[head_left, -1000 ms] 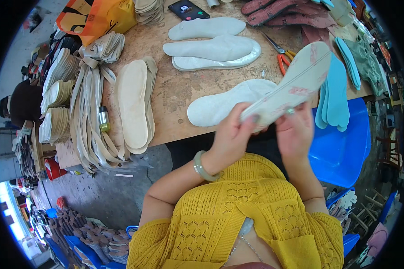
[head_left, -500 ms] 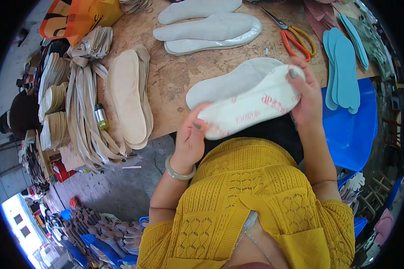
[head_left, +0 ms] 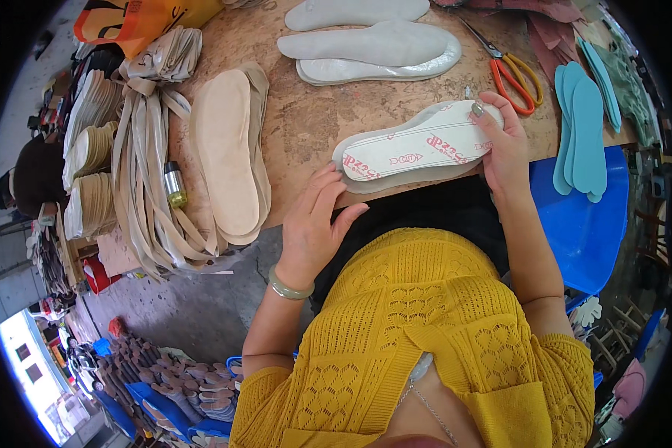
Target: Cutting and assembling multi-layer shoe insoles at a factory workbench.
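Observation:
A white insole board [head_left: 411, 148] with red print lies over a larger light grey insole sheet [head_left: 427, 174], whose margin shows all round it, at the near edge of the table. My right hand [head_left: 505, 142] grips the right end of the white insole board, thumb on top and fingers at its far side. Beside the left end is my left hand [head_left: 313, 220], its thumb held apart from the fingers. Those fingertips reach the rim of the grey sheet, and nothing is held in that hand.
Grey insoles [head_left: 373, 46] lie farther back, with orange-handled scissors [head_left: 515, 75] at their right. Blue insole pieces [head_left: 581, 134] overhang a blue plastic bin [head_left: 575, 216]. Left of my hands are beige insoles [head_left: 228, 153], fabric strips [head_left: 138, 172] and a small bottle [head_left: 175, 185].
The white insole board has come down from a tilted, raised hold onto the grey insole sheet. My left hand has let go of its left end and its fingers have spread.

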The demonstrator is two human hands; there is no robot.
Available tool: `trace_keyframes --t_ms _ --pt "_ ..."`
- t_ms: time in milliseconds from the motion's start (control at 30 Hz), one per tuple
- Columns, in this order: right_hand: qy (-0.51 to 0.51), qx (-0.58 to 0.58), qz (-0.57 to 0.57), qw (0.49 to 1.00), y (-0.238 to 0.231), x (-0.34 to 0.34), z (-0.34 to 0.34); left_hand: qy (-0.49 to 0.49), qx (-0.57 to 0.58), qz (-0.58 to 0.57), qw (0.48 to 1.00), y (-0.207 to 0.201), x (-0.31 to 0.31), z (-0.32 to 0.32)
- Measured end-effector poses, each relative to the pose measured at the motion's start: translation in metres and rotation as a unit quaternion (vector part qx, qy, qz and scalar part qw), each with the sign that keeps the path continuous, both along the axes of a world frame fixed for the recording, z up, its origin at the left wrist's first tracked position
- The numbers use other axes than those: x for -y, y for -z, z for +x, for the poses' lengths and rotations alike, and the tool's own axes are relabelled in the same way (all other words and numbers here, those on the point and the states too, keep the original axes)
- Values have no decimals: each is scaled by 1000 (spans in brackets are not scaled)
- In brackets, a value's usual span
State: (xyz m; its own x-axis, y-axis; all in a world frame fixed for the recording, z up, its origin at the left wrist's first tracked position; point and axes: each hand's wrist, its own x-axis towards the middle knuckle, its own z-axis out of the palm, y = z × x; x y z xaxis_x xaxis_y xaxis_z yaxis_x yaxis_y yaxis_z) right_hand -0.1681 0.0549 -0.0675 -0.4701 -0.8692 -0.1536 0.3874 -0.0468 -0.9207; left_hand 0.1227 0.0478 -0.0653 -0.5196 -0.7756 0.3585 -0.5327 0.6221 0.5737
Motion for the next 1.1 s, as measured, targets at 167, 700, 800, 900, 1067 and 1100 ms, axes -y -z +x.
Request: trace_keyframes --t_ms 167,700,800,900,1067,1100 --pt "-1 -32 3 999 3 -4 2 7 -16 9 1000 -1 1 -1" --pt "-22 -74 5 997 6 -6 2 62 -5 -24 998 -31 22 -78" --pt "-33 -153 13 988 10 -8 -2 100 -10 31 994 -15 31 -87" --pt "-56 -162 -4 985 12 -7 -6 101 -3 63 993 -14 30 -87" --pt "45 -520 -33 852 10 -10 -19 60 -18 81 995 -10 28 -90" --pt "39 -524 -14 851 11 -8 -19 64 -16 82 994 -10 28 -91"
